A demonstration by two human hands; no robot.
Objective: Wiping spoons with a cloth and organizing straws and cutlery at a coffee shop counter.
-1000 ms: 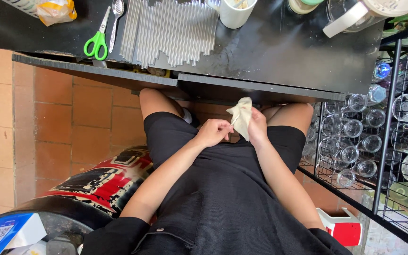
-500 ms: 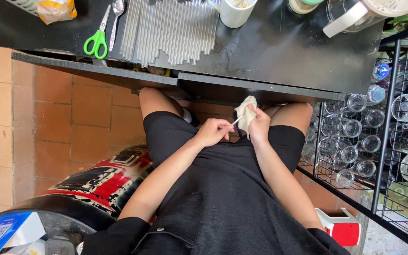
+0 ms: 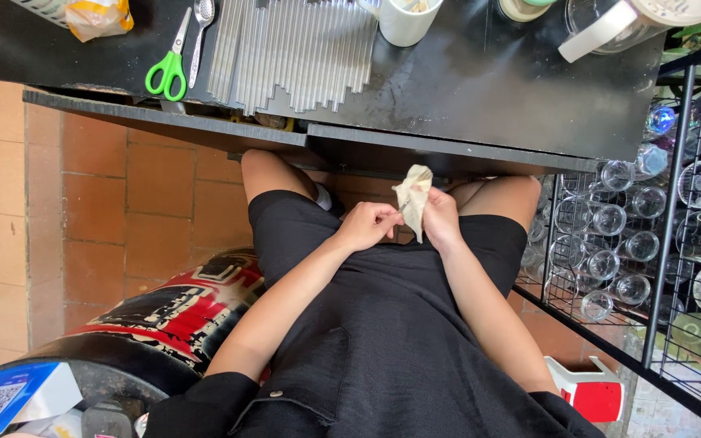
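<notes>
Both hands met over the lap: the right hand (image 3: 441,221) pinched a crumpled beige paper wrapper (image 3: 413,195) upright, while the left hand (image 3: 367,225), fingertips pressed together, touched its lower edge.

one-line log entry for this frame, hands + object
left hand: pinching edge of pale wrapper | right hand: holding wrapper upright | location: over lap, below black table | scissors: untouched

Crumpled matt paper scrap (image 3: 413,197); glossy black tabletop (image 3: 480,89); clear glass cups (image 3: 610,219).
</notes>
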